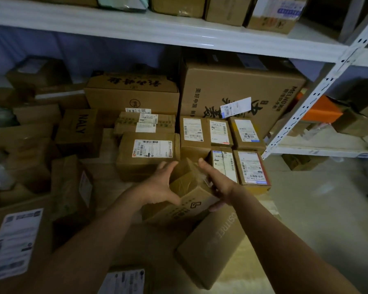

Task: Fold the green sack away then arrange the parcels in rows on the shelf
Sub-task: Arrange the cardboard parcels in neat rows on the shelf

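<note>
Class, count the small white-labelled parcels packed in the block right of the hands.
4: back-left parcel, back-middle parcel, back-right parcel, front-right parcel. A fifth may be partly hidden.

Matt brown cardboard parcels [149, 160], glossy clear tape on one small box [191, 183], white paper labels [152, 148], white-painted perforated metal shelf upright [319, 98]

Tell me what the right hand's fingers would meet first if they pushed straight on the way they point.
Probably the labelled box standing just behind the small parcel that the right hand holds; its fingers point up and away toward it. Depth is unclear.
</note>
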